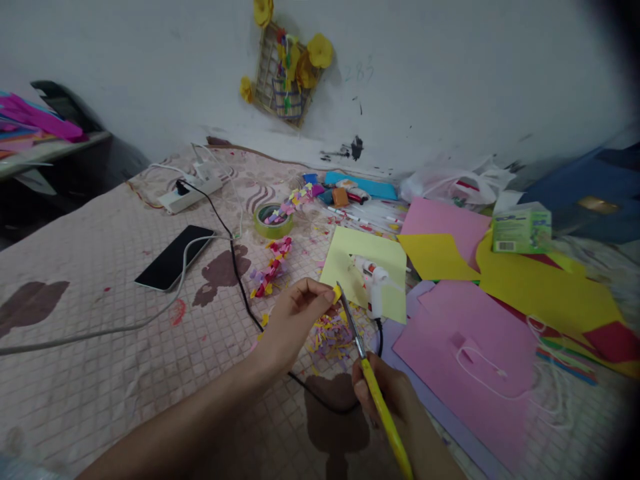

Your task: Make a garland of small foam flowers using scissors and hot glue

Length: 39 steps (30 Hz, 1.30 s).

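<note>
My left hand (303,310) pinches a small yellow piece of paper or foam (337,293) between thumb and fingers. My right hand (387,393) is closed around yellow-handled scissors (359,343), whose blade tips reach the edge of that yellow piece. Below the blades lies a pile of thin colourful scraps (333,337). Just beyond my hands a white glue gun (373,277) rests on a pale yellow sheet (343,250). Left of it sits a cluster of small pink, red and yellow cut-outs (273,267). The fingers of my right hand are partly hidden by the scissors' handle.
A roll of tape (273,230), a tablet or phone (175,259) and a power strip (190,193) lie on the left. Pink sheets (465,347), yellow sheets (545,287) and a green box (523,229) cover the right. A black cable (240,280) crosses the patterned cloth.
</note>
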Each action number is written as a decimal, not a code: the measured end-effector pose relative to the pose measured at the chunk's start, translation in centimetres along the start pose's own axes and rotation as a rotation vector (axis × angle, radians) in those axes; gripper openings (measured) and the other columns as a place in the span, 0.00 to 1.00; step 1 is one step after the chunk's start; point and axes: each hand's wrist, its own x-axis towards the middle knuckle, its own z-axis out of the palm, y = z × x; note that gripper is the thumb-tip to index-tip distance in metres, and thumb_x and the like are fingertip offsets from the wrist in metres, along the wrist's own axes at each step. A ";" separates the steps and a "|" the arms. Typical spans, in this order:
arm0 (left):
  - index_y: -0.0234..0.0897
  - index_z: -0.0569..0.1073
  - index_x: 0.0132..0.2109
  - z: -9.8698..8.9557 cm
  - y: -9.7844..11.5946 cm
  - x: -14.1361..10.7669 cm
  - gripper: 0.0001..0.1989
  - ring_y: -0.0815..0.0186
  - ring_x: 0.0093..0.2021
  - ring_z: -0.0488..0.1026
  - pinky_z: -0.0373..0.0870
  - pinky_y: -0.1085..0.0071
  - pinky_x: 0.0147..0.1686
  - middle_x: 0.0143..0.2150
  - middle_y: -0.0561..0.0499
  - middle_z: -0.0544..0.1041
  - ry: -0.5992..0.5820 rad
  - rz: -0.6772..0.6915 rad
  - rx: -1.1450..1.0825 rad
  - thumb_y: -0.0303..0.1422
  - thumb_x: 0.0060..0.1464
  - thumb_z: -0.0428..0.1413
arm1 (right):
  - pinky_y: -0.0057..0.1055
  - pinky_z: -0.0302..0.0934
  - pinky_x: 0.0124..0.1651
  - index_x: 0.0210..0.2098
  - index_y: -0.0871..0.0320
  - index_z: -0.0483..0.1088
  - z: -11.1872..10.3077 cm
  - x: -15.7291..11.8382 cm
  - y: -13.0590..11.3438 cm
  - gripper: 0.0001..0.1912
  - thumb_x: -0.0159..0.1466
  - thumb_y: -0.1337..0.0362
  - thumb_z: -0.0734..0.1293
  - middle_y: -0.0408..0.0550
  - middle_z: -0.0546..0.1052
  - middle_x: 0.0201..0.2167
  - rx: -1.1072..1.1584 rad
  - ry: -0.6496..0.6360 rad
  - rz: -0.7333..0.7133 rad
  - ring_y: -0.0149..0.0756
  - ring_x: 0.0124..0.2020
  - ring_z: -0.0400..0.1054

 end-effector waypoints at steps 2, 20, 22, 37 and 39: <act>0.34 0.71 0.29 0.0 0.0 0.0 0.08 0.73 0.28 0.69 0.65 0.75 0.33 0.27 0.54 0.73 0.003 0.003 -0.018 0.33 0.48 0.60 | 0.27 0.53 0.22 0.24 0.56 0.63 -0.1 -0.1 -0.3 0.20 0.57 0.45 0.62 0.42 0.64 0.18 0.003 -0.010 0.005 0.31 0.20 0.57; 0.34 0.72 0.30 -0.2 0.0 0.2 0.07 0.73 0.28 0.70 0.67 0.75 0.33 0.26 0.54 0.73 -0.002 0.009 -0.035 0.33 0.48 0.60 | 0.25 0.50 0.22 0.24 0.57 0.62 -0.2 -0.1 -0.1 0.20 0.58 0.46 0.61 0.40 0.62 0.18 -0.030 -0.028 0.011 0.29 0.20 0.54; 0.34 0.72 0.29 -0.2 0.0 0.3 0.07 0.73 0.29 0.70 0.67 0.75 0.34 0.27 0.54 0.73 0.000 0.014 -0.041 0.33 0.48 0.60 | 0.25 0.51 0.21 0.24 0.57 0.62 -0.1 0.0 0.1 0.20 0.57 0.46 0.61 0.41 0.62 0.18 -0.029 -0.024 0.010 0.29 0.20 0.55; 0.34 0.72 0.30 -0.7 0.0 0.7 0.07 0.71 0.30 0.71 0.67 0.73 0.35 0.29 0.53 0.73 0.020 0.037 -0.031 0.33 0.48 0.60 | 0.26 0.52 0.21 0.23 0.57 0.64 -0.4 -0.1 0.0 0.19 0.57 0.47 0.62 0.41 0.63 0.17 -0.039 -0.030 0.011 0.30 0.19 0.57; 0.34 0.72 0.31 -0.8 0.1 0.8 0.07 0.71 0.31 0.71 0.68 0.73 0.35 0.30 0.53 0.73 0.016 0.046 -0.033 0.34 0.49 0.60 | 0.26 0.51 0.20 0.23 0.56 0.63 -0.2 0.0 0.4 0.19 0.57 0.46 0.62 0.41 0.62 0.16 -0.034 -0.021 0.016 0.30 0.19 0.57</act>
